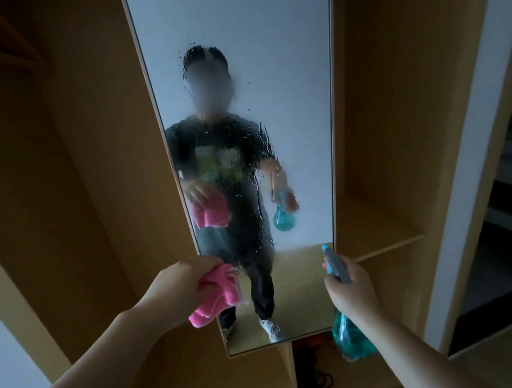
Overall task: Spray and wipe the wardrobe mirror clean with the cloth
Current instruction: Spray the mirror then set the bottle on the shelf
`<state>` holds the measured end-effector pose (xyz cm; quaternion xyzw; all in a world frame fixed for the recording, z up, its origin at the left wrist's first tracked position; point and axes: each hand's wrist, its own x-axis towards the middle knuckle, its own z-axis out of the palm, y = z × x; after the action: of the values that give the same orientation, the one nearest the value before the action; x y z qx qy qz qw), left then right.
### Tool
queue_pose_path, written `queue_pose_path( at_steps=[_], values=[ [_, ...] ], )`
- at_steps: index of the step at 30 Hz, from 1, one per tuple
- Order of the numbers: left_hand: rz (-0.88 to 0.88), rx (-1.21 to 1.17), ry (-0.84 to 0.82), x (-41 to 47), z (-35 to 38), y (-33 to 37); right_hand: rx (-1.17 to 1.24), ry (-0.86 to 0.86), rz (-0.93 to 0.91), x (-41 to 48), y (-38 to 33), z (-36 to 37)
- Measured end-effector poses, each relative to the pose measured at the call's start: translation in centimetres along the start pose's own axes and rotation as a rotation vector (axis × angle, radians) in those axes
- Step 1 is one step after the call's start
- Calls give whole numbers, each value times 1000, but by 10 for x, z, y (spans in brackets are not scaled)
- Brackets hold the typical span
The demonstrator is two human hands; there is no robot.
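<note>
the left hand (pixel 180 284) grips the pink cloth (pixel 219 292). the right hand (pixel 349 282) grips the spray bottle (pixel 350 335). droplets cover the mirror (pixel 235 69).

pink cloth (pixel 219 295), teal spray btl (pixel 352 338), tan wood wardrobe (pixel 373 118)

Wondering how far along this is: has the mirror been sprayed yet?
Yes, droplets and runs cover the middle of the mirror.

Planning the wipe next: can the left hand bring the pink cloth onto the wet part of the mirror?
Probably yes. The left hand holds the pink cloth close to the mirror, and nothing stands between it and the droplets.
</note>
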<state>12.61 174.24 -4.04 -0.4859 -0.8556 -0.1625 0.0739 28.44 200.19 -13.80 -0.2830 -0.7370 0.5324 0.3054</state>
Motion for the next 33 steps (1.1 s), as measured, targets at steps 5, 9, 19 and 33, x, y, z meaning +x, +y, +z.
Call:
queue_pose_path(
  at_steps=[5,9,19,33],
  values=[
    [4,-2,-13,2,6,5,22,47,32,4,8,-11],
    [-16,-5,-30,3,10,8,-4,59,31,4,15,-17],
    [-33,0,-47,-3,17,14,12,81,82,3,29,-20],
    [-188,-35,-170,-40,65,10,-118,-42,248,-19,93,-3]
  ],
)
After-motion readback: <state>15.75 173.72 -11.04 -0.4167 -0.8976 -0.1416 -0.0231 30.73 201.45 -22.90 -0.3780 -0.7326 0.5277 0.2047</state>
